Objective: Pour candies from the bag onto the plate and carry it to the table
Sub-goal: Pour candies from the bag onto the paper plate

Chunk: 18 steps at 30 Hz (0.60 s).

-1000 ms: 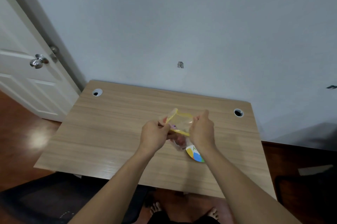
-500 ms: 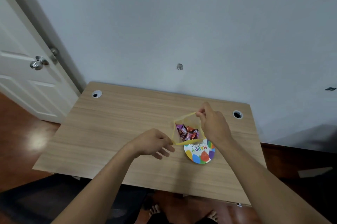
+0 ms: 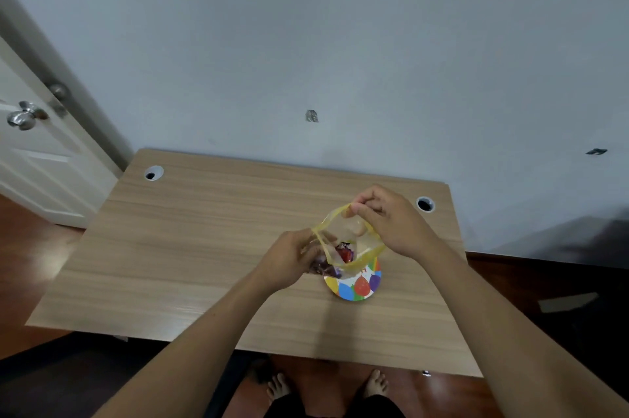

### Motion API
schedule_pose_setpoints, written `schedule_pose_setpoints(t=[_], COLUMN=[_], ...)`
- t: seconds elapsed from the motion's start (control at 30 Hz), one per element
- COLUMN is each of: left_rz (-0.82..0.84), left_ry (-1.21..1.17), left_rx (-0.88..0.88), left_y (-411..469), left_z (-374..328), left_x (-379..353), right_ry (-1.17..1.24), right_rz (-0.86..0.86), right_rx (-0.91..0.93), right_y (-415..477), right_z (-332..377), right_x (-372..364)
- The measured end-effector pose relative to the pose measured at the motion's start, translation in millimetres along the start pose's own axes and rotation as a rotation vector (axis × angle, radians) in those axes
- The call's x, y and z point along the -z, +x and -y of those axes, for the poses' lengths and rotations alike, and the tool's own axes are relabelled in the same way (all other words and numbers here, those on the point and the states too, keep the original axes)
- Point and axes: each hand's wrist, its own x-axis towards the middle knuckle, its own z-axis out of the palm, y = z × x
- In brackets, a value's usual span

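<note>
Candy bag (image 3: 347, 240), one, mouth open, in both hands' grip, left (image 3: 289, 262) and right (image 3: 391, 220), above one plate (image 3: 357, 286).

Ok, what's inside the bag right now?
Through the open mouth of the bag, red and purple wrapped candies show. The left hand covers the lower part, so the count stays hidden.

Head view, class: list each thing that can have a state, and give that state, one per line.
bag: mouth open, held above the plate
candies: inside the bag
plate: flat on the desk, partly hidden by the bag
left hand: gripping the bag's side
right hand: pinching the bag's rim
door: ajar
</note>
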Motion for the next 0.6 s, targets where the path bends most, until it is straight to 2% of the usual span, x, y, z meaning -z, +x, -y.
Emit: schedule_pose_setpoints(t=[0.13,0.27,0.37,0.47,0.6], left_rz=[-0.117,-0.061,-0.02,0.021,0.041], left_ry=[-0.15,-0.336,-0.393,-0.388,-0.344], left_rx=[0.097,0.166,0.238,0.281,0.386], left_y=[9.8,17.3,27.4,35.0,36.1], left_z=[-10.9,-19.4,-20.0,-8.0,11.3], left_x=[-19.8,-36.4,-52.8,-69.9,-97.2], right_ry=[0.442,0.704,0.917,0.801,0.395], right_rz=[-0.006,0.062,0.152,0.199,0.24], right_rx=[-0.229,-0.383,-0.417,-0.506,-0.485], right_y=[2.3,0.2,-6.4,-13.7,-19.3], right_z=[-30.9,-72.4,-96.3,-117.9,-148.6], right_x=[18.9,16.5,1.4,-11.2,-19.3])
